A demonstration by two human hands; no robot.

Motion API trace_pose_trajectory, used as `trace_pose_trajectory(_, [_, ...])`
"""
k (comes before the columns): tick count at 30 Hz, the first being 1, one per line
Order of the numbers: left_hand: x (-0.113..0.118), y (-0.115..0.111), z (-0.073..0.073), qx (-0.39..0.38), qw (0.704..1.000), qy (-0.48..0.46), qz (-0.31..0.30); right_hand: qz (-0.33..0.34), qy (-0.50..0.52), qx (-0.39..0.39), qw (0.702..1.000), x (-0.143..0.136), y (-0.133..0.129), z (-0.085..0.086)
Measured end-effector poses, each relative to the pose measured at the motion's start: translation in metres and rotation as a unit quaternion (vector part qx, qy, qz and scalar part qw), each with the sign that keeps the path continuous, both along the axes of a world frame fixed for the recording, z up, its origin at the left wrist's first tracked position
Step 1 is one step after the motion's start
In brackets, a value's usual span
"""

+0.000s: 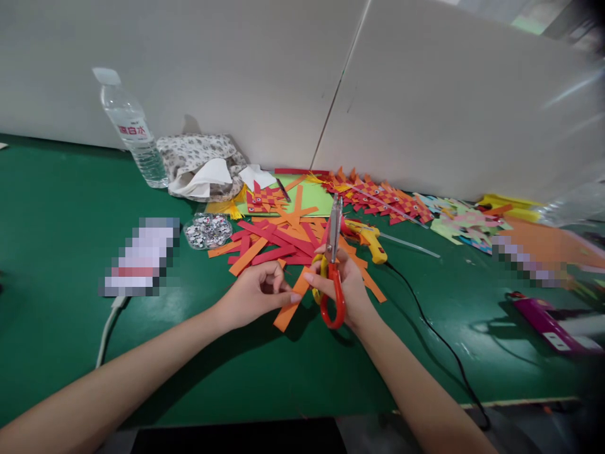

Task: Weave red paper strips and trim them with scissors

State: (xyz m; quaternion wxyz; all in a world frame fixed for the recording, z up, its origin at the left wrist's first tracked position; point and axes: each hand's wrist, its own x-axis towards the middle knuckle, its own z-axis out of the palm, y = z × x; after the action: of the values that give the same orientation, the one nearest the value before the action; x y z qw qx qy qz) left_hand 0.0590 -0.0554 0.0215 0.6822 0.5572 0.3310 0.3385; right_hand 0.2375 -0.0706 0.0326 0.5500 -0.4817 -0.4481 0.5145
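Note:
My left hand (259,291) pinches an orange paper strip (286,315) between thumb and fingertips, near its middle. My right hand (344,284) is closed round scissors (334,236) with one red and one yellow handle; their blades point up and away from me. The right thumb also touches the upper end of the orange strip. Behind both hands lies a loose pile of red and orange paper strips (269,243). A yellow glue gun (371,241) rests just beyond my right hand, a clear stick at its back.
At the back stand a water bottle (135,135) and a patterned tissue bag (203,164). Woven paper pieces (378,195) lie by the wall. A bag of googly eyes (208,231) and a phone (144,257) are left; a purple power strip (548,325) is right. A black cord crosses the right side.

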Motion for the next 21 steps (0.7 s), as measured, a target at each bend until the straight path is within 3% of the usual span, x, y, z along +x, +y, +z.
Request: trace_pose_trajectory(21, [-0.0009,0.0018,-0.0066,-0.019,0.999,0.004,-0.035,-0.01,0.008,0.002,1.0,-0.0009,0.0007,0.0046])
